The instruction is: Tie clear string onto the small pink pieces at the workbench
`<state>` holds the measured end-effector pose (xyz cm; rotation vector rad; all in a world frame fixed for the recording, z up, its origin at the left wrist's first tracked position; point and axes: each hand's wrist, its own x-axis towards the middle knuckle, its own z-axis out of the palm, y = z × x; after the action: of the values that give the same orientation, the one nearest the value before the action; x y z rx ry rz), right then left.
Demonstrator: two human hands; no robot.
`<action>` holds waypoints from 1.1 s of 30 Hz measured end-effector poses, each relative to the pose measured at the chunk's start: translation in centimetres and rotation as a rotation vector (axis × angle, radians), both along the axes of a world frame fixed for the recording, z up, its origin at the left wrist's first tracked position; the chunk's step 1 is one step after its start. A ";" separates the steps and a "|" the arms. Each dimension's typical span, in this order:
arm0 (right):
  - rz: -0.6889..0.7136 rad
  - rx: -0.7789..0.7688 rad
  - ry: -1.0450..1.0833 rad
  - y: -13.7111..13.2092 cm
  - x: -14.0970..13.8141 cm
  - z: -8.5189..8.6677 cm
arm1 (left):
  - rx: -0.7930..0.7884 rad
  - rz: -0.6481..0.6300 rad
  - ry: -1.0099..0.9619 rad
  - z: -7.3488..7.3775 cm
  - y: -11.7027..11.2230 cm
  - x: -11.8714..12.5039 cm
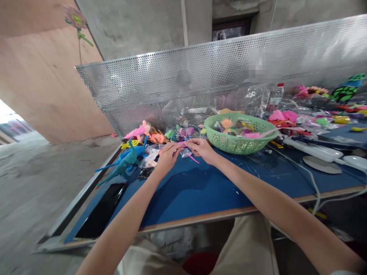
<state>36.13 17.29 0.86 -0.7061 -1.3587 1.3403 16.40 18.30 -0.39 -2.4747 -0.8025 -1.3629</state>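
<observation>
My left hand (pixel 168 156) and my right hand (pixel 201 149) meet above the blue tabletop (pixel 197 194). Between their fingertips is a small pink piece (pixel 181 144), pinched from both sides; its exact kind is too small to make out. Below the hands a thin pink strip (pixel 194 158) with a small knob at its end hangs or lies, and I cannot tell whether it joins the pinched piece. Left of my left hand are a teal dinosaur-like toy (pixel 126 164) and a white piece in clear plastic (pixel 150 157). The green basket (pixel 241 143) stands just beyond my right hand.
A perforated metal panel (pixel 172 84) closes off the table's back. Pink and orange toys (pixel 140 131) lie along it. At right are a white glue-gun-like tool (pixel 315 149) with a cord (pixel 309 172), a bottle (pixel 276 97) and bagged toys. A black flat object (pixel 100 210) lies front left.
</observation>
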 end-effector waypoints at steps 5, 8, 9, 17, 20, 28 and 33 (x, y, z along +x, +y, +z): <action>-0.002 0.006 -0.028 -0.1 0.0 0.1 | -0.055 0.013 0.014 0.2 -0.3 0.1; -0.032 0.026 -0.077 0.0 0.1 0.0 | -0.108 0.060 0.066 0.5 -0.4 0.2; -0.046 0.045 -0.104 0.0 0.2 0.0 | -0.128 0.085 0.091 0.6 -0.4 0.2; -0.089 0.289 -0.408 0.1 1.1 0.5 | -0.418 0.162 0.183 1.2 -0.7 0.3; -0.065 0.328 -0.437 0.0 1.4 0.8 | -0.425 0.124 0.219 1.1 -0.5 0.2; 0.050 -0.027 -0.124 0.3 0.9 -0.1 | -0.170 0.093 0.272 1.0 -1.0 0.1; 0.159 -0.234 0.120 0.2 0.3 0.0 | -0.024 0.186 0.316 1.5 -1.6 -0.1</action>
<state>36.38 17.53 0.90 -0.6721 -1.1936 1.6608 16.34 16.74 1.12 -2.4717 -0.9470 -0.8758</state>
